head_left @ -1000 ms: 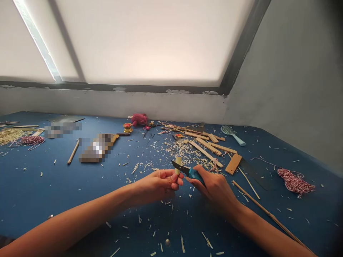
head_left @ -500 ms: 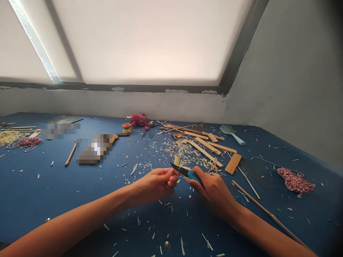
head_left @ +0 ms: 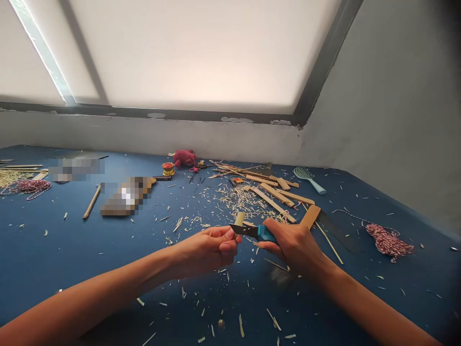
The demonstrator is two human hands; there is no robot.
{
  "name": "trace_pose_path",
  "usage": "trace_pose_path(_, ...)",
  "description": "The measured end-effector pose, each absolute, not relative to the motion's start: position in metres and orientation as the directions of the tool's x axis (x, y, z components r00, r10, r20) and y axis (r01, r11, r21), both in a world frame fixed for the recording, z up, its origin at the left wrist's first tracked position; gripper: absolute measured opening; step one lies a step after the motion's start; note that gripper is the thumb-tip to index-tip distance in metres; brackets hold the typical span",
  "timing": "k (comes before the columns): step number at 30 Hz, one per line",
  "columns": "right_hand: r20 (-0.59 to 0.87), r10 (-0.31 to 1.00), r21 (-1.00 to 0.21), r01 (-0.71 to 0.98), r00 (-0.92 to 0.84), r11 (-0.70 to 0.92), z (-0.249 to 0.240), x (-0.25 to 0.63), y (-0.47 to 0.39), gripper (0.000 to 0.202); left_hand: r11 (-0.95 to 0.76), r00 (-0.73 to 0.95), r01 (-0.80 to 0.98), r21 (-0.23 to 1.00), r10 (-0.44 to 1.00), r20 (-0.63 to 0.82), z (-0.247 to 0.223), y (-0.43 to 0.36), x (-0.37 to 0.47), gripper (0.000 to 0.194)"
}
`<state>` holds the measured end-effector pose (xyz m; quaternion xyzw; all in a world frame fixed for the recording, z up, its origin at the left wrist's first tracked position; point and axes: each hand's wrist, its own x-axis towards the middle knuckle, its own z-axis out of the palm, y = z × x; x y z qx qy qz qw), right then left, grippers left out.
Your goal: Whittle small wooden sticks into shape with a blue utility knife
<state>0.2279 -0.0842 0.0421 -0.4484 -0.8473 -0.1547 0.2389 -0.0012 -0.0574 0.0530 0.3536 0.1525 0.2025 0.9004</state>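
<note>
Between the thumb and fingers of my left hand is a short pale bamboo piece, its upper end sticking up from the grip. My right hand is wrapped round the blue handle of a utility knife. The knife's dark blade points left and lies across the bamboo piece, close by my left thumb. The lower end of the piece is hidden in my fingers. Pale shavings are scattered on the blue table behind and below my hands.
Flat bamboo strips and thin sticks lie beyond my hands. A wooden-handled blade lies by my right wrist, with red-and-white string farther right. A green hairbrush, a red plush toy and a blurred board lie farther back.
My right hand has shifted slightly right, and the knife lies flatter across the bamboo piece. The bamboo piece leans more to the right. The view has shifted slightly.
</note>
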Motion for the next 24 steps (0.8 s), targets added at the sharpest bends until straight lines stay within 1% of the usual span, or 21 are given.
trace_pose_path(6, 0.528, 0.696, 0.157, 0.861, -0.487, 0.484, 0.047, 0.232, -0.073, 0.048, 0.694, 0.840, -0.274, 0.666, 0.510, -0.186, 0.056, -0.045, 0.000, 0.011)
trace_pose_path(9, 0.538, 0.701, 0.185, 0.877, -0.469, 0.444, 0.051, 0.233, -0.069, 0.050, 0.701, 0.842, -0.258, 0.665, 0.501, -0.201, 0.063, -0.039, -0.002, 0.009)
trace_pose_path(12, 0.539, 0.703, 0.184, 0.879, -0.465, 0.440, 0.053, 0.233, -0.067, 0.052, 0.720, 0.840, -0.257, 0.644, 0.496, -0.219, 0.068, -0.039, -0.003, 0.004)
trace_pose_path(18, 0.548, 0.692, 0.185, 0.875, -0.470, 0.447, 0.055, 0.237, -0.068, 0.052, 0.761, 0.763, -0.388, 0.521, 0.582, -0.282, 0.073, -0.061, -0.002, 0.003)
trace_pose_path(21, 0.541, 0.681, 0.176, 0.858, -0.493, 0.482, 0.057, 0.234, -0.071, 0.051, 0.773, 0.746, -0.397, 0.495, 0.586, -0.317, 0.078, -0.072, -0.005, 0.005)
trace_pose_path(24, 0.531, 0.664, 0.171, 0.834, -0.527, 0.525, 0.057, 0.227, -0.072, 0.051, 0.772, 0.719, -0.401, 0.494, 0.599, -0.352, 0.083, -0.079, -0.010, 0.002)
